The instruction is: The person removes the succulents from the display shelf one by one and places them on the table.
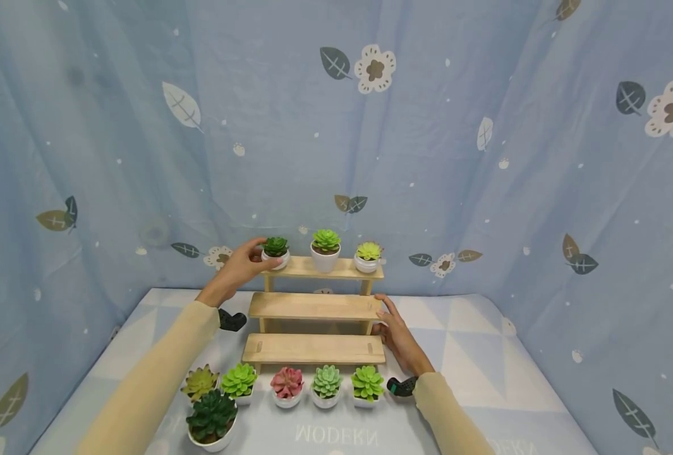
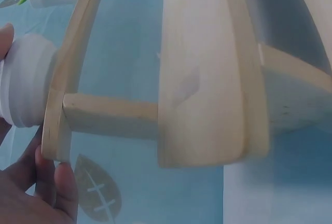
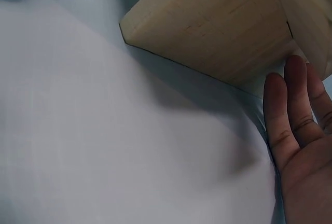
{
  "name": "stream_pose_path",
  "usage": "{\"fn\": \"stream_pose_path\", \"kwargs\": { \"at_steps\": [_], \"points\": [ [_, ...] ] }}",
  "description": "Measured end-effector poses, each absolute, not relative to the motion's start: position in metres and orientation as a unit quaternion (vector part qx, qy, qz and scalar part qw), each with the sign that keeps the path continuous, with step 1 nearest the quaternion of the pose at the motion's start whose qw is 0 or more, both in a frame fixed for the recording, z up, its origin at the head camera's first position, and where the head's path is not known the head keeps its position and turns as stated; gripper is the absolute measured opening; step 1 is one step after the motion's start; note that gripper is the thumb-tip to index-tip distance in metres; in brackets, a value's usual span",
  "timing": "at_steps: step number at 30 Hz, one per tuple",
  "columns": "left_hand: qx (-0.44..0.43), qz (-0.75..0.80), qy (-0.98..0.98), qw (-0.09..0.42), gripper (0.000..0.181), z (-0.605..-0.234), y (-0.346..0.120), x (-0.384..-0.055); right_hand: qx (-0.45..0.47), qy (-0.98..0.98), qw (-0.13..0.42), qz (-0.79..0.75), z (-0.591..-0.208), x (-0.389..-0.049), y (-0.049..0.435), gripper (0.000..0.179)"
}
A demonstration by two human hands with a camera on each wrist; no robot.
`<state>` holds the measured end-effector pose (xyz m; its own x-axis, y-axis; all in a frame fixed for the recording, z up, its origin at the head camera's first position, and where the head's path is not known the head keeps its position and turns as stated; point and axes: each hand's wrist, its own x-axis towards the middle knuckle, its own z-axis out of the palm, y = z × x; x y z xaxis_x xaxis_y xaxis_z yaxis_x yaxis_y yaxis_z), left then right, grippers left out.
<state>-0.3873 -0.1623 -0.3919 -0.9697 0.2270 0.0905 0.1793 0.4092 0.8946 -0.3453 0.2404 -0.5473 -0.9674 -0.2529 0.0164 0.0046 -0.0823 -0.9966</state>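
My left hand (image 1: 239, 268) holds a small white pot (image 2: 31, 81) with a dark green succulent (image 1: 276, 246) between thumb and fingers. The pot is at the left end of the top shelf of a three-step wooden stand (image 1: 313, 346); some fingertips touch the board's end. My right hand (image 1: 400, 338) is at the right end of the middle shelf, its fingers touching the stand. Three fairly straight fingers (image 3: 276, 105) show beside the wood in the right wrist view. Two more potted succulents, a bright green one (image 1: 326, 240) and a yellow-green one (image 1: 368, 251), stand on the top shelf.
Before the stand, a pink succulent (image 1: 287, 383), a pale green one (image 1: 327, 382) and a bright green one (image 1: 367, 383) stand in a row. At front left is a cluster with a large dark green succulent (image 1: 212, 417). A blue patterned curtain (image 1: 291, 126) hangs behind.
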Motion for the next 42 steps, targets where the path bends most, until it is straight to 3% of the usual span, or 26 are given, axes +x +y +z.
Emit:
{"fn": "stream_pose_path", "kwargs": {
  "at_steps": [32,42],
  "points": [
    [0.094,0.544,0.833,-0.027,0.095,-0.393,-0.168,-0.362,-0.085,0.673,0.078,-0.73,-0.549,-0.34,0.236,0.046],
    [0.109,0.531,0.84,-0.027,0.095,-0.389,-0.17,-0.343,-0.084,0.669,0.073,-0.735,-0.55,-0.339,0.236,0.055]
  ]
}}
